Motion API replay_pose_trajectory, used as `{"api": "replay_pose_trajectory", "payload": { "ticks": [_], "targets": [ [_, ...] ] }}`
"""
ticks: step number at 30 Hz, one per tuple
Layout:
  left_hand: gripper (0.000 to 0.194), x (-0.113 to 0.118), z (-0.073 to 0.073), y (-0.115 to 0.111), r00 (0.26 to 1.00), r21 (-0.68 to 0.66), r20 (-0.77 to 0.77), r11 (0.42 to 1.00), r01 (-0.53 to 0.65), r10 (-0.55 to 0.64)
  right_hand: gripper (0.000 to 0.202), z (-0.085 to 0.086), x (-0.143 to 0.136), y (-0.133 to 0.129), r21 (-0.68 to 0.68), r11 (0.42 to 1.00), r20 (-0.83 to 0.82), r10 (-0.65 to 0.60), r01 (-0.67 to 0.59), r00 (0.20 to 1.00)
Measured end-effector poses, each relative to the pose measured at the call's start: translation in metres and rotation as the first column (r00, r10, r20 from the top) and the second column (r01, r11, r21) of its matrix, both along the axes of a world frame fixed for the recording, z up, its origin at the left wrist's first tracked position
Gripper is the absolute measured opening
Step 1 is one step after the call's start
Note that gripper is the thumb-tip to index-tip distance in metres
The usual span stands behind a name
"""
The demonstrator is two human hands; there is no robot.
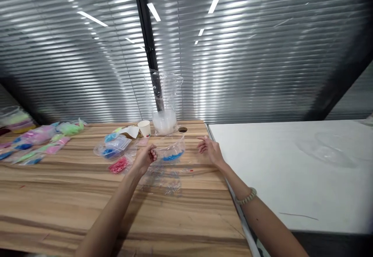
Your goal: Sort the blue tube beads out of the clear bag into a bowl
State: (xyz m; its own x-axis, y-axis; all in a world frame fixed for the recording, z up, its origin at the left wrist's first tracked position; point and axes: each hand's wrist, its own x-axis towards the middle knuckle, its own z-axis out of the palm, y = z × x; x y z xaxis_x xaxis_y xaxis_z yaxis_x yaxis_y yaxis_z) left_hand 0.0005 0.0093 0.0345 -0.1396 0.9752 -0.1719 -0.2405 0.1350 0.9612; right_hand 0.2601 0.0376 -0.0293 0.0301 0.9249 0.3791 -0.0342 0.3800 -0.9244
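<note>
My left hand (145,158) is closed, its fingertips pinched at the near-left edge of a clear plastic bag (178,147). Small blue pieces (173,156) lie along the bottom of that bag; they are too small to name. To the right of the bag, apart from it, my right hand (210,150) is raised over the wooden table with its fingers spread and nothing in them. More crumpled clear plastic bags (163,179) lie flat beneath and in front of the left hand. A bag of red-pink pieces (119,165) rests just left of my left wrist.
Behind the hands stand a white paper cup (145,128) and a large clear bag with whitish contents (164,121). A clear tub with blue items (109,151) and several colourful bags (43,137) lie left. A white table (262,164) adjoins on the right; window blinds rise behind.
</note>
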Motion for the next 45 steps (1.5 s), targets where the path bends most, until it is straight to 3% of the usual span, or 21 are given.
{"api": "replay_pose_trajectory", "payload": {
  "ticks": [9,15,21,24,27,30,32,37,41,45],
  "targets": [
    [0.027,-0.005,-0.01,0.008,0.997,0.049,-0.079,0.999,-0.001,0.005,0.058,0.0,0.015,0.009,0.144,0.976,0.227,-0.195,0.165,0.954],
    [0.026,-0.001,-0.011,0.006,0.987,0.193,-0.136,0.979,-0.063,0.09,0.055,-0.007,0.033,0.014,0.304,0.897,0.529,-0.44,0.322,0.725],
    [0.029,0.003,-0.011,0.006,0.984,0.229,-0.135,0.97,-0.084,0.117,0.051,-0.013,0.038,0.018,0.314,0.895,0.598,-0.445,0.316,0.667],
    [0.028,0.005,-0.01,0.004,0.965,0.261,-0.076,0.939,-0.223,0.25,0.055,-0.019,0.041,0.02,0.248,0.929,0.634,-0.369,0.274,0.68],
    [0.028,0.005,-0.009,0.003,0.914,0.3,0.022,0.87,-0.392,0.405,0.064,-0.024,0.043,0.019,0.082,0.976,0.694,-0.202,0.203,0.691],
    [0.03,0.003,-0.01,0.006,0.84,0.31,0.116,0.785,-0.537,0.529,0.072,-0.03,0.042,0.016,-0.059,0.985,0.755,-0.06,0.16,0.653],
    [0.03,-0.001,-0.012,0.008,0.794,0.303,0.155,0.737,-0.604,0.588,0.077,-0.034,0.038,0.014,-0.081,0.99,0.796,-0.008,0.12,0.605],
    [0.028,-0.015,-0.017,0.013,0.735,0.284,0.219,0.679,-0.677,0.642,0.077,-0.034,0.016,0.005,-0.092,0.995,0.872,0.07,0.023,0.485],
    [0.028,-0.027,-0.017,0.015,0.713,0.338,0.186,0.637,-0.692,0.676,0.077,-0.019,-0.014,-0.014,-0.144,0.98,0.855,0.193,-0.138,0.481],
    [0.029,-0.039,-0.012,0.016,0.676,0.416,0.127,0.58,-0.7,0.726,0.075,-0.004,-0.035,-0.037,-0.212,0.92,0.782,0.361,-0.329,0.508]
  ]
}}
